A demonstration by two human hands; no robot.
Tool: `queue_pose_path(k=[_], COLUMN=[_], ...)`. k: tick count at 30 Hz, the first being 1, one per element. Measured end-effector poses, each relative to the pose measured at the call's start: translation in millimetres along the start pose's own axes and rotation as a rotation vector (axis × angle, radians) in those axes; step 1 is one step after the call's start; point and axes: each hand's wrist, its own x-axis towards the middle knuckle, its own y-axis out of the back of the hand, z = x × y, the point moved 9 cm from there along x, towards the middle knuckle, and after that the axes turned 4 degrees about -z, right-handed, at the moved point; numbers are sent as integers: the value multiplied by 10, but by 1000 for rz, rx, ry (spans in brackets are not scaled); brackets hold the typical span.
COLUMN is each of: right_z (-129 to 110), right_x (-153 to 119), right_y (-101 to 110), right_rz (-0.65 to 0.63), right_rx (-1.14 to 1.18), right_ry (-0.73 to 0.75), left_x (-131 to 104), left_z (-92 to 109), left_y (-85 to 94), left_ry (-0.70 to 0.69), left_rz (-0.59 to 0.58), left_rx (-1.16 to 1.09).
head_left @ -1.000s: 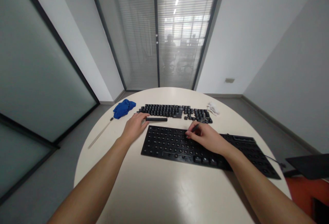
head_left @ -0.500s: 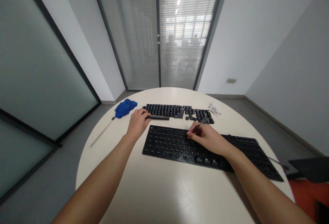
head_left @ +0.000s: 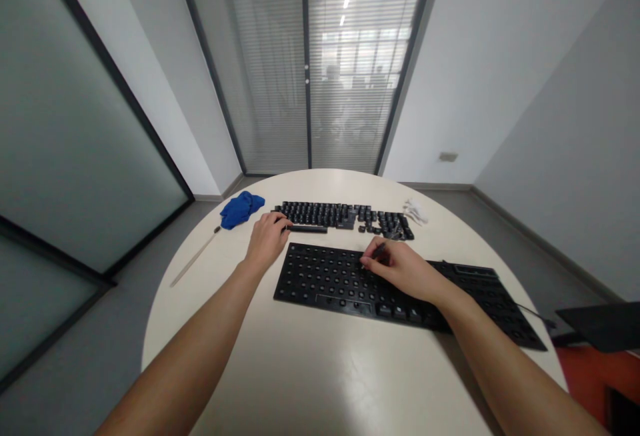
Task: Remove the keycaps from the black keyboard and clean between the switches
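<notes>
A black keyboard (head_left: 325,275) with most of its keycaps off lies across the table, its small switch posts showing. Over its middle, my right hand (head_left: 400,266) is closed in a pinch around a slim dark tool (head_left: 380,250), whose tip points down at the posts; its exact kind is unclear. Behind the keyboard, loose black keycaps (head_left: 315,213) lie in rows, with a long spacebar keycap (head_left: 313,229) in front of them. My left hand (head_left: 266,237) rests at the left end of these keycaps, fingers curled together; what they grip is hidden.
On the left lie a crumpled blue cloth (head_left: 241,210) and a thin brush (head_left: 195,258) with a pale handle and dark tip. A white cloth (head_left: 415,211) sits at the back right. The keyboard cable (head_left: 533,313) runs over the right edge of the round table (head_left: 320,369).
The whole view has shifted slightly. Both hands stay nearly where they were, the right one still pinching the dark tool over the keyboard.
</notes>
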Motion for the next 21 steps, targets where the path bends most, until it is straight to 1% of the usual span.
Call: queue_pose_path(k=[6, 8, 10, 12, 14, 16, 18, 19, 21], right_z=[-7, -5, -1, 1, 1, 0, -6, -8, -3], right_x=[-4, -10, -16, -21, -26, -31, -33, -33, -29], right_y=[-2, -4, -5, -4, 0, 5, 5, 2, -3], right_rz=[-5, -13, -23, -33, -40, -44, -47, -48, -38], right_rx=[2, 11, 33, 52, 55, 43, 26, 20, 21], right_ry=[10, 12, 16, 24, 29, 27, 29, 30, 31], left_x=[3, 8, 9, -7, -48, -128, -241, -292, -359], left_z=[-20, 5, 82, 235, 484, 790, 1050, 1136, 1214], left_y=[-6, 24, 92, 185, 238, 214, 139, 111, 66], left_ry=[16, 16, 9, -21, -112, -245, -361, -401, -438], left_rz=[-9, -3, 21, 57, 38, -72, -223, -278, -356], left_rx=[24, 22, -7, -85, -212, -319, -366, -370, -356])
